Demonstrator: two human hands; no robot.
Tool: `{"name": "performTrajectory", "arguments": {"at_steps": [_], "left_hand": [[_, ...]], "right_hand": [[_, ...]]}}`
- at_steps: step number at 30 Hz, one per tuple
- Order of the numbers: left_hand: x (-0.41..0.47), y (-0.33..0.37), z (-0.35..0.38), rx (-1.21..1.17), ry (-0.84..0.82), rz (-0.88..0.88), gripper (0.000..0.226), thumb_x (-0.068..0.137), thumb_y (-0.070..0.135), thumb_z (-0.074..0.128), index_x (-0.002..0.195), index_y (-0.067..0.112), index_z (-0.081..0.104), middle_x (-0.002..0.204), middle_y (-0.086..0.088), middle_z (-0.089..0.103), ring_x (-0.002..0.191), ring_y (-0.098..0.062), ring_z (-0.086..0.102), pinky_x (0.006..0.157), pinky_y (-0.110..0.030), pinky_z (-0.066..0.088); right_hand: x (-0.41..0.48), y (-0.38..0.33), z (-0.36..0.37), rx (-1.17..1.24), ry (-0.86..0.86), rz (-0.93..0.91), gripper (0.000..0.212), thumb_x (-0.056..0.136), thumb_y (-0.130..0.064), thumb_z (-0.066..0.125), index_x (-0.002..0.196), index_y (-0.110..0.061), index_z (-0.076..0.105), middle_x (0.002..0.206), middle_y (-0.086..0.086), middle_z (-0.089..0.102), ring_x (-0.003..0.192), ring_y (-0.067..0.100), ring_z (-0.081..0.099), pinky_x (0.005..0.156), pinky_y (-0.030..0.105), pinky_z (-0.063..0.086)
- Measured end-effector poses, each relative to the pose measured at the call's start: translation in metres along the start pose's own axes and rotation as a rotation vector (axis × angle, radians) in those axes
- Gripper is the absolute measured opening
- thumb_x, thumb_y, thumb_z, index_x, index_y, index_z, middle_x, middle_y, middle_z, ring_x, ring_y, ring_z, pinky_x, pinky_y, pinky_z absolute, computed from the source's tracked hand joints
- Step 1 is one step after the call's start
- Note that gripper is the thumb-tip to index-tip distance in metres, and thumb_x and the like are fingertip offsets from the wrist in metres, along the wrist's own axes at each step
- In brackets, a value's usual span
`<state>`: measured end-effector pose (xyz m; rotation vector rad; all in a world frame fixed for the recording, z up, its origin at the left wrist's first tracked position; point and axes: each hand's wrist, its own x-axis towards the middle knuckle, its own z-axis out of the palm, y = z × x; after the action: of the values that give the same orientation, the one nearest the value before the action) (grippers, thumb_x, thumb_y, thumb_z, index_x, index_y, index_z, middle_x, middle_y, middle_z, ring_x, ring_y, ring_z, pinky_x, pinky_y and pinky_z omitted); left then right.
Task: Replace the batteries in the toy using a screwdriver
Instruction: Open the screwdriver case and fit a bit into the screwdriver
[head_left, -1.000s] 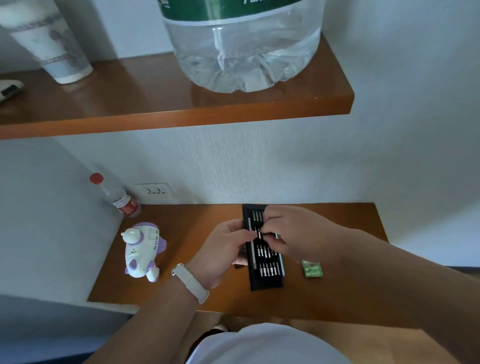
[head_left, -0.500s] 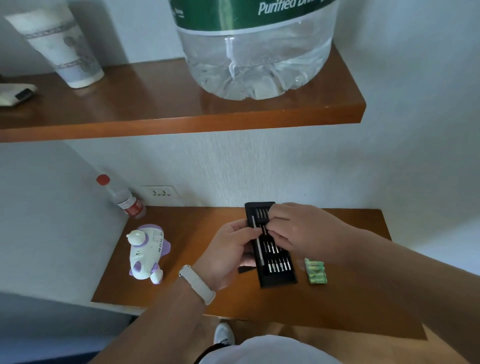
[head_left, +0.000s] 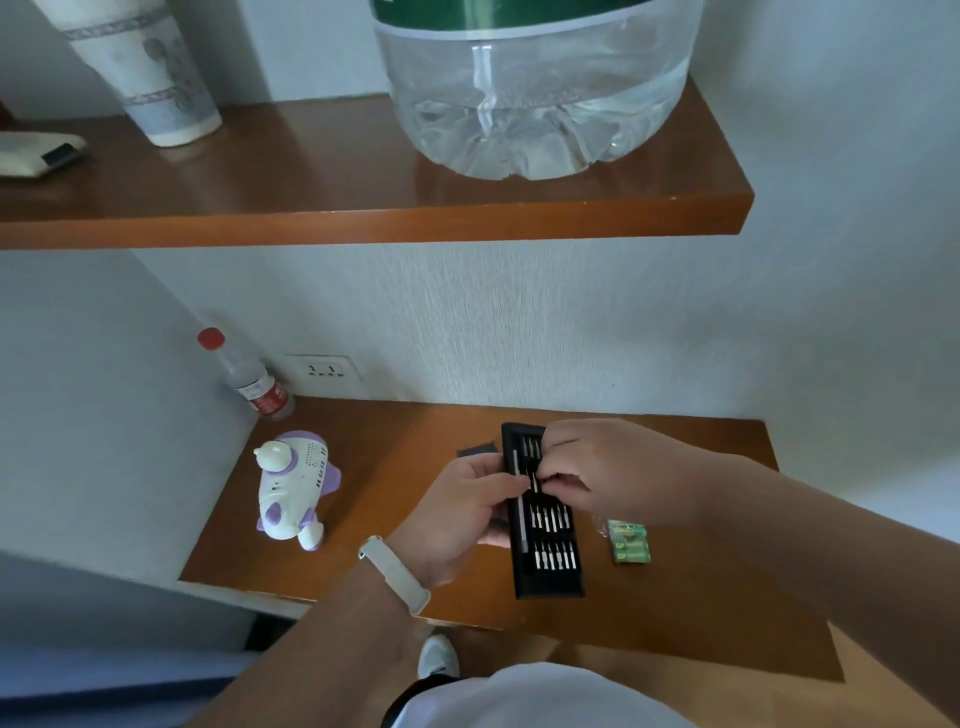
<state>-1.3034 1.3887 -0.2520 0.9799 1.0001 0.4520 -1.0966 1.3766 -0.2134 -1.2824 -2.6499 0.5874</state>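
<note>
A black screwdriver bit case (head_left: 545, 566) lies open on the lower wooden shelf (head_left: 405, 582), with rows of silver bits and a long driver handle along its left side. My left hand (head_left: 462, 514) grips the case's left edge. My right hand (head_left: 608, 473) pinches a silver bit in the case's upper middle row. A white and purple toy (head_left: 293, 488) stands to the left, apart from both hands. A green pack of batteries (head_left: 629, 541) lies just right of the case.
A small bottle with a red cap (head_left: 244, 376) leans in the back left corner beside a wall socket (head_left: 324, 369). The upper shelf (head_left: 363, 218) holds a large water jug (head_left: 530, 88), a paper cup (head_left: 148, 67) and a white device (head_left: 36, 153).
The view has shifted slightly. My right hand's fingers have closed on a bit in the upper middle row, while my left hand keeps holding the case.
</note>
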Motion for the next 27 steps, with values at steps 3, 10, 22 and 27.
{"name": "performTrajectory", "arguments": {"at_steps": [3, 10, 22, 27], "left_hand": [[0.001, -0.002, 0.004, -0.009, -0.018, -0.004, 0.024, 0.101, 0.009, 0.054, 0.120, 0.001, 0.066, 0.108, -0.018, 0.075, 0.098, -0.032, 0.073, 0.085, -0.046, 0.060], [0.003, -0.002, 0.013, -0.003, -0.055, -0.011, 0.022, 0.102, 0.009, 0.052, 0.118, 0.003, 0.067, 0.114, -0.023, 0.072, 0.111, -0.042, 0.068, 0.095, -0.057, 0.056], [0.019, 0.005, 0.019, -0.098, -0.107, -0.018, 0.026, 0.102, 0.009, 0.053, 0.122, -0.002, 0.065, 0.109, -0.021, 0.072, 0.099, -0.034, 0.070, 0.076, -0.042, 0.060], [0.020, 0.005, 0.018, -0.101, -0.113, -0.019, 0.026, 0.102, 0.009, 0.053, 0.122, -0.002, 0.065, 0.109, -0.021, 0.073, 0.099, -0.034, 0.071, 0.077, -0.043, 0.060]], "right_hand": [[-0.002, 0.001, -0.001, -0.039, -0.019, 0.012, 0.026, 0.103, -0.030, 0.048, 0.112, -0.016, 0.068, 0.109, -0.004, 0.059, 0.093, 0.007, 0.054, 0.080, 0.014, 0.038], [-0.010, 0.000, 0.002, -0.120, 0.011, 0.019, 0.021, 0.100, -0.025, 0.049, 0.103, -0.012, 0.065, 0.103, -0.001, 0.057, 0.086, 0.013, 0.054, 0.077, 0.024, 0.045], [-0.029, 0.010, 0.006, -0.046, 0.181, 0.063, 0.018, 0.099, -0.018, 0.057, 0.102, -0.010, 0.074, 0.105, 0.003, 0.065, 0.094, 0.015, 0.061, 0.084, 0.017, 0.042], [-0.024, 0.020, 0.010, 0.045, 0.163, 0.128, 0.022, 0.103, -0.026, 0.050, 0.111, -0.019, 0.070, 0.115, -0.006, 0.058, 0.102, 0.006, 0.053, 0.082, 0.007, 0.029]]}}
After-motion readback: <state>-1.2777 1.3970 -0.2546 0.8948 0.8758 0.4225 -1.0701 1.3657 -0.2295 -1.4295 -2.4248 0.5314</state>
